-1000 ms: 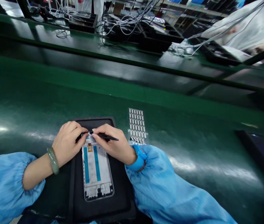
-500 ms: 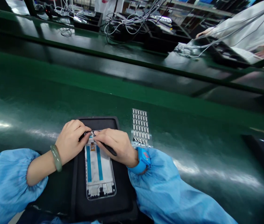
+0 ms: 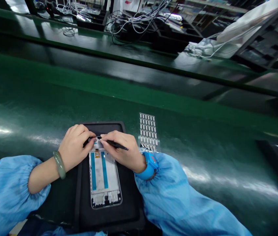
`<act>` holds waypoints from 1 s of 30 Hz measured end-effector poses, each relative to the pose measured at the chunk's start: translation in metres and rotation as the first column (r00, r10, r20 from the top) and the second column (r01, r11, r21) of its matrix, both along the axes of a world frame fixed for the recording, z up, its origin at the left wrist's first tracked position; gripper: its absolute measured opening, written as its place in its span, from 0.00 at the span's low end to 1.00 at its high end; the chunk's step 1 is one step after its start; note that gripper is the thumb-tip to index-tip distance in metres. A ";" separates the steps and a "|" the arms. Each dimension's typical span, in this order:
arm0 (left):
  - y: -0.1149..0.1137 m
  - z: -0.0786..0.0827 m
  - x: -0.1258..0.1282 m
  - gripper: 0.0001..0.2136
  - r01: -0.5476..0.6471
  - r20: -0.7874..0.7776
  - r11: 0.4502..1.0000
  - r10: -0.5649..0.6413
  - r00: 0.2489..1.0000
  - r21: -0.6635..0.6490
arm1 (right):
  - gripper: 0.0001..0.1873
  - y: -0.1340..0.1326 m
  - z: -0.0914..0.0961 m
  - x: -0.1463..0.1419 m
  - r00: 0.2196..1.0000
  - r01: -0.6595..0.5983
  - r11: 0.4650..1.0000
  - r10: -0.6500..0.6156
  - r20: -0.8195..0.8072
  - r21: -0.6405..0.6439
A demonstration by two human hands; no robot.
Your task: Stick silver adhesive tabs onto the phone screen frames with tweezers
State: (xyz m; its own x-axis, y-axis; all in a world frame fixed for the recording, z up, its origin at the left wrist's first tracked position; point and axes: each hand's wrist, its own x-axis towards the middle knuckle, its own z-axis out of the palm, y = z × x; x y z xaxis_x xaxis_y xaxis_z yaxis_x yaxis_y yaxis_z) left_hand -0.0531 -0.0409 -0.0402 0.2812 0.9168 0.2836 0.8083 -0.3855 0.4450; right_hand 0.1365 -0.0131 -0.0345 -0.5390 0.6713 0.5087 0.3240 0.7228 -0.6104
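A phone frame (image 3: pixel 111 177) lies face down, its silvery inner side with two blue strips turned up, on a black tray (image 3: pixel 132 203). At the frame's top left corner my left hand (image 3: pixel 76 142) has its thumb and finger pinched together; a small dark thing shows between them, too hidden to name. Black tweezers (image 3: pixel 116 145) are gripped in my right hand (image 3: pixel 126 150), which rests over the frame's top right part. The tweezers' tips are hidden by my fingers. An orange flex cable (image 3: pixel 97 153) shows just below both hands.
Right of the tray lies a sheet of small pale parts (image 3: pixel 148 129) in rows on the green bench (image 3: pixel 55 108). A dark flat object (image 3: pixel 276 157) sits at the far right. Beyond the bench's ledge are tangled cables (image 3: pixel 141 24), black trays and a tilted compartment tray (image 3: pixel 264 42).
My right hand has shifted slightly up, and the tweezers' rear end has swung up to the right, lying flatter. My left hand barely moved. Across the bench, a compartment tray has been tilted up.
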 end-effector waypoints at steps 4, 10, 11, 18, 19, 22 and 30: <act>0.002 0.000 0.001 0.06 -0.010 -0.022 1.000 0.011 1.000 0.003 | 0.03 0.000 0.001 -0.001 1.000 0.023 1.000 -0.023 -0.009 -0.015; 0.005 0.002 0.005 0.05 -0.035 -0.056 0.999 0.036 0.998 0.017 | 0.02 0.000 0.001 -0.002 0.999 0.046 0.999 -0.046 -0.002 0.012; 0.005 0.003 0.006 0.05 -0.044 -0.070 0.999 0.045 0.997 0.014 | 0.02 0.000 0.001 -0.002 0.999 0.046 0.999 -0.046 -0.001 0.017; 0.007 0.005 0.008 0.05 -0.076 -0.141 0.997 0.076 0.987 0.009 | 0.01 0.000 0.002 -0.003 0.973 0.203 0.979 -0.204 -0.110 -0.025; 0.007 0.005 0.008 0.05 -0.075 -0.146 0.997 0.076 0.986 0.012 | 0.01 0.000 0.002 -0.003 0.966 0.224 0.974 -0.228 -0.123 -0.040; 0.007 0.004 0.008 0.05 -0.069 -0.165 0.997 0.071 0.984 0.016 | 0.01 0.000 0.003 -0.003 0.956 0.248 0.965 -0.258 -0.140 -0.083; 0.007 0.004 0.000 0.08 0.013 -0.075 1.000 -0.013 0.997 -0.003 | 0.05 0.008 -0.003 -0.003 0.944 0.139 0.910 -0.241 -0.225 -0.392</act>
